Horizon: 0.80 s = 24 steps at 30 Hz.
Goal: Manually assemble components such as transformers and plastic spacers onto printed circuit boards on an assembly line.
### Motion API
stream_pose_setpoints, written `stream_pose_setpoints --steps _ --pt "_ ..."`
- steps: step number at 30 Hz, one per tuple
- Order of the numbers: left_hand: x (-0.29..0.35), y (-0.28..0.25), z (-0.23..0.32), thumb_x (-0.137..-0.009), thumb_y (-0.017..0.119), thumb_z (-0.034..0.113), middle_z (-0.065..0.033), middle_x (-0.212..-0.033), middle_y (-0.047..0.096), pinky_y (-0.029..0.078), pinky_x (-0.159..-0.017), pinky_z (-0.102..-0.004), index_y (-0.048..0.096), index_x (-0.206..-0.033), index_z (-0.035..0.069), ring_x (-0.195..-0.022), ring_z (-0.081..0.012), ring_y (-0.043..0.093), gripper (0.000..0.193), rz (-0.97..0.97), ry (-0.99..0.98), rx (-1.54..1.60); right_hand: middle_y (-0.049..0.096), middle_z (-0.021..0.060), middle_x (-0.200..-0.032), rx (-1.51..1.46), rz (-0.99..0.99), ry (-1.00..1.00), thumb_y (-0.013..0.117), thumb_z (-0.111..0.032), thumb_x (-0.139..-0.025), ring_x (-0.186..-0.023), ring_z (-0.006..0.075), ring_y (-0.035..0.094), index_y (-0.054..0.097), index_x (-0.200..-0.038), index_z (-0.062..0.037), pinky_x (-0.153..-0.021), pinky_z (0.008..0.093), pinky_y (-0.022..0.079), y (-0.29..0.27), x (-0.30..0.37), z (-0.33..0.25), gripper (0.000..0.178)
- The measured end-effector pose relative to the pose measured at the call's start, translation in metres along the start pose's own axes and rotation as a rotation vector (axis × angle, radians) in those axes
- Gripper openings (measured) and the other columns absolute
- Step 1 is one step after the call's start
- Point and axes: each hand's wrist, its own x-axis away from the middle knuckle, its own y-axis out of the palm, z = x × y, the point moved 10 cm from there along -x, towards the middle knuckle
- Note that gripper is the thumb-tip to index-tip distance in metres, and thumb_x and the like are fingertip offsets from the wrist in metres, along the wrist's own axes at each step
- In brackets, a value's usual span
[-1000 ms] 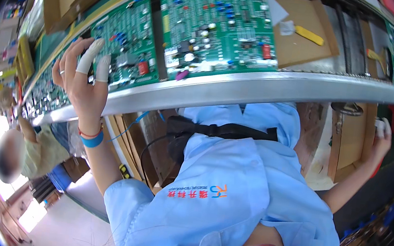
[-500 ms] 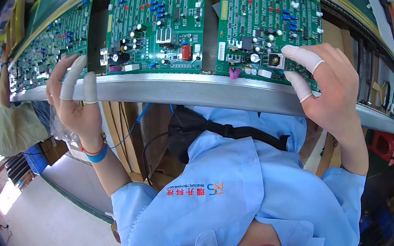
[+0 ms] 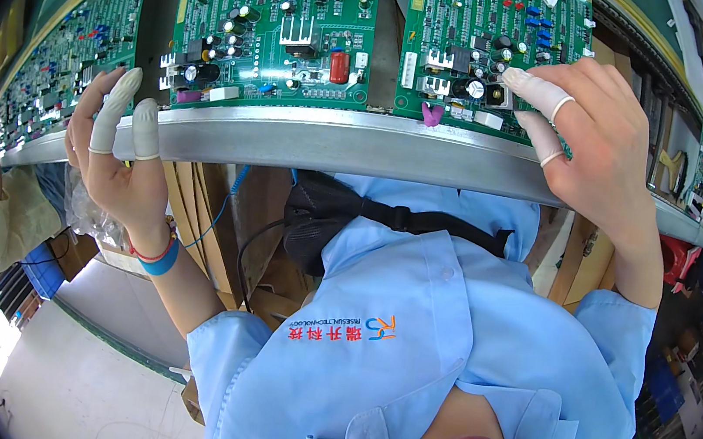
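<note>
My right hand is over the lower right part of a green circuit board. White finger cots cover its thumb and index finger, which are apart. The index fingertip touches or hovers at a small dark square component, partly covering it; contact is unclear. Beside this sit round capacitors and a purple part at the board's near edge. My left hand is raised with fingers stretched and apart, two of them in white cots. It holds nothing, near the metal rail and the left end of a second green board.
The rail runs across in front of me, with another populated board at far left. Cardboard sheets and a blue coiled cord are below it. A co-worker's sleeve shows at left, a red stool at right.
The view has shifted, so boards and rail sit slightly higher. My right index finger now covers more of the dark square component. My left hand stays open.
</note>
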Motion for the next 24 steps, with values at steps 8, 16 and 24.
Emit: stream_pose_setpoints --steps 8,16,24 --pt "0.013 -0.013 0.005 -0.086 0.069 0.011 -0.0063 -0.116 0.067 0.039 -0.098 -0.0355 0.072 -0.112 0.008 -0.110 -0.0215 0.059 0.026 -0.021 -0.015 -0.118 0.062 0.0055 -0.084 0.036 -0.009 -0.082 0.073 -0.003 -0.064 -0.077 0.0229 0.057 0.068 -0.097 -0.0019 -0.066 0.0345 0.043 -0.001 -0.002 -0.008 0.033" --pt "0.032 -0.019 -0.001 -0.086 0.069 0.012 -0.0048 -0.117 0.067 0.037 -0.100 -0.0350 0.072 -0.112 0.009 -0.108 -0.0213 0.059 0.027 -0.042 -0.073 -0.202 0.061 0.0067 -0.084 0.081 -0.023 -0.103 0.070 0.000 -0.065 -0.079 0.0243 0.057 0.068 -0.096 -0.0009 -0.068 0.0359 0.044 0.001 -0.002 -0.016 0.031" --pt "0.070 -0.062 -0.021 -0.081 0.071 0.013 -0.0060 -0.113 0.068 0.032 -0.100 -0.0374 0.073 -0.105 0.010 -0.106 -0.0217 0.059 0.024 0.026 -0.155 -0.306 0.061 0.0104 -0.089 -0.074 -0.085 -0.163 0.073 -0.002 -0.069 -0.083 0.0286 0.058 0.067 -0.103 -0.0027 -0.072 0.0402 0.047 0.014 -0.014 -0.018 0.035"
